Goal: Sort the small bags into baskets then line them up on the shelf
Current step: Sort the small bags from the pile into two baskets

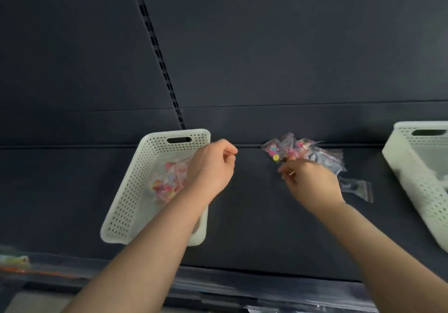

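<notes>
Left hand (213, 165) hovers with fingers curled, holding nothing, above a perforated white plastic basket (126, 191) that holds crinkly clear bags of pastel beads (167, 181). Right hand (312, 181) reaches the glossy loose pile (291, 149) on the matte dark shelf (242, 215); whether it pinches one is unclear.

White perforated baskets (126, 191), dark shelf (242, 215)
</notes>
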`<action>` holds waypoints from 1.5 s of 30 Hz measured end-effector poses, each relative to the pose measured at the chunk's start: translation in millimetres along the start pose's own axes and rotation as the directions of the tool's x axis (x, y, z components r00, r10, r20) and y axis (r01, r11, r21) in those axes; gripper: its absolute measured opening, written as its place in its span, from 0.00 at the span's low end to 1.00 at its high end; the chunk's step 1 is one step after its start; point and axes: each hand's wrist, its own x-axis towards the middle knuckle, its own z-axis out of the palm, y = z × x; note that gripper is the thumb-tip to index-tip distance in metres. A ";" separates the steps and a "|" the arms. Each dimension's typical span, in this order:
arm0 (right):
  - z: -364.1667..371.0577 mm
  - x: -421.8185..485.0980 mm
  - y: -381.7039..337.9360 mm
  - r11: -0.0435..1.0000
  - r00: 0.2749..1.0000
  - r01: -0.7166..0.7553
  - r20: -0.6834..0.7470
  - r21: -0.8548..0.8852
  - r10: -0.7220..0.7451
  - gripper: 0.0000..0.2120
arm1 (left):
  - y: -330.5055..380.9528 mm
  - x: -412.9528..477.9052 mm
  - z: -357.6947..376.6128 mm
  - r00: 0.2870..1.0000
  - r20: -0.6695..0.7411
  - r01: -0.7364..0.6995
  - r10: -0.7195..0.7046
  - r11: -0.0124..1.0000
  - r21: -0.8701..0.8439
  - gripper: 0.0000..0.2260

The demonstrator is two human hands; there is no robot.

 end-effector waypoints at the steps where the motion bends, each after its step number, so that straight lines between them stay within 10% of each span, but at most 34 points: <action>1: -3.2 -3.2 11.7 0.998 0.999 -0.037 0.012 -0.049 0.038 0.11 | 8.5 4.2 10.6 0.999 0.044 -0.023 0.023 1.000 0.006 0.08; 13: -14.6 -29.7 65.8 0.998 0.976 -0.054 0.212 -0.013 0.056 0.14 | 73.5 49.4 113.3 0.797 0.561 -0.407 0.225 0.886 0.222 0.27; 19: -19.5 -15.3 79.4 0.989 0.988 -0.144 -0.055 -0.008 0.144 0.12 | 54.6 44.6 103.6 0.866 0.483 -0.310 0.130 0.897 0.315 0.11; 26: -12.3 -3.2 79.2 0.982 0.990 -0.095 0.088 -0.166 0.110 0.10 | 33.9 35.8 73.4 0.855 0.518 -0.101 0.021 0.987 0.127 0.05; 35: -16.0 12.5 59.5 0.999 0.993 0.009 -0.117 -0.034 -0.013 0.03 | 38.1 37.0 72.7 0.857 0.511 0.066 -0.060 0.998 0.008 0.23; 39: -3.0 27.6 38.8 0.997 0.997 0.077 0.020 -0.021 -0.076 0.08 | 31.4 33.9 67.8 0.877 0.474 0.006 -0.076 0.989 0.146 0.32; 45: 8.6 33.2 33.0 0.994 0.993 -0.020 0.117 -0.106 0.033 0.08 | 20.4 25.6 72.2 0.923 0.384 -0.116 -0.004 0.950 0.289 0.13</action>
